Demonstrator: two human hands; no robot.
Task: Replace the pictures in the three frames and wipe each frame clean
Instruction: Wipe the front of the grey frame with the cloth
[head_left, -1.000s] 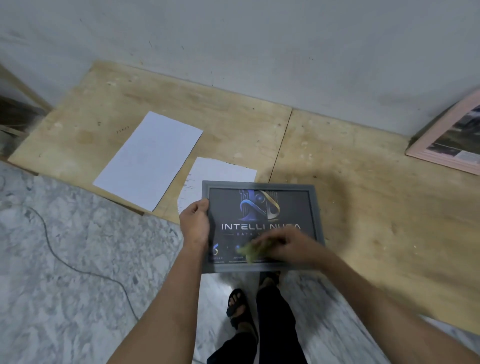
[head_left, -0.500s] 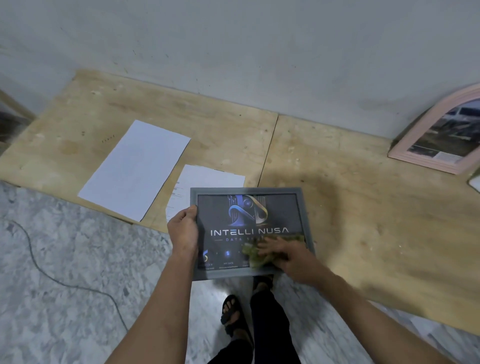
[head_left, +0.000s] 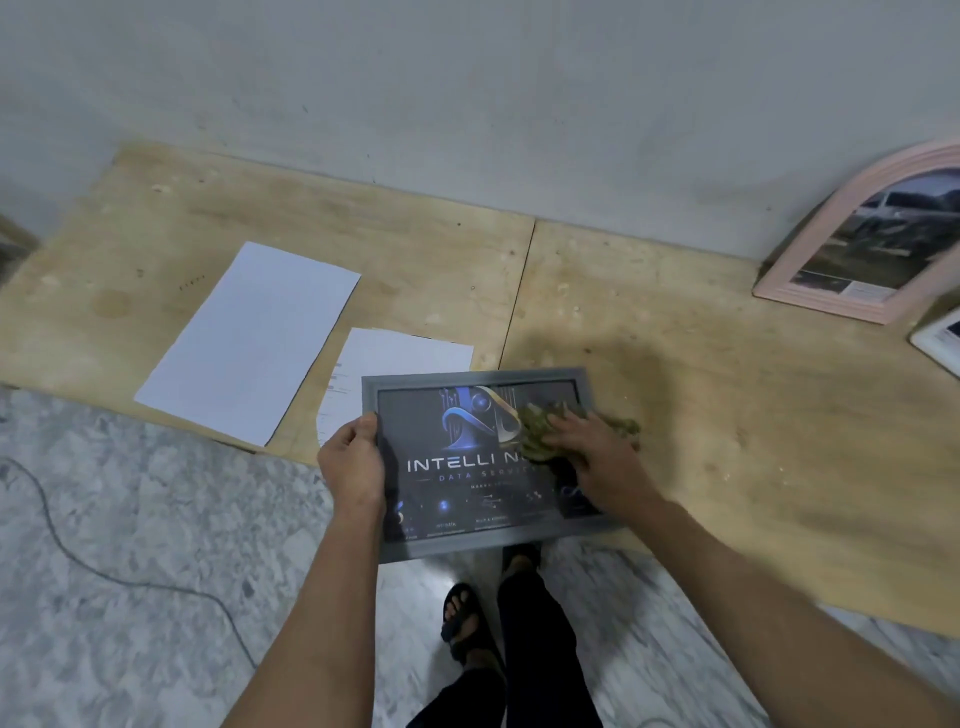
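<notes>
A grey picture frame (head_left: 447, 543) with a dark blue "INTELLI NUSA" poster juts over the front edge of the plywood table (head_left: 753, 415). My left hand (head_left: 353, 462) grips the frame's left edge, thumb on its front. My right hand (head_left: 597, 460) presses a green cloth (head_left: 540, 426) onto the glass at the frame's upper right, fingers spread over it. A pink arched frame (head_left: 810, 275) leans against the wall at the far right. The corner of a white frame (head_left: 935, 343) shows at the right edge.
Two white paper sheets lie on the table: a large one (head_left: 249, 343) at the left and a smaller one (head_left: 400, 358) partly under the grey frame. Below are a marble floor (head_left: 156, 545), a thin cable (head_left: 78, 561), and my sandalled feet (head_left: 467, 623).
My right hand has wiped the cloth from the frame's lower middle up to its upper right. My left hand keeps its hold on the left edge. The view has swung right.
</notes>
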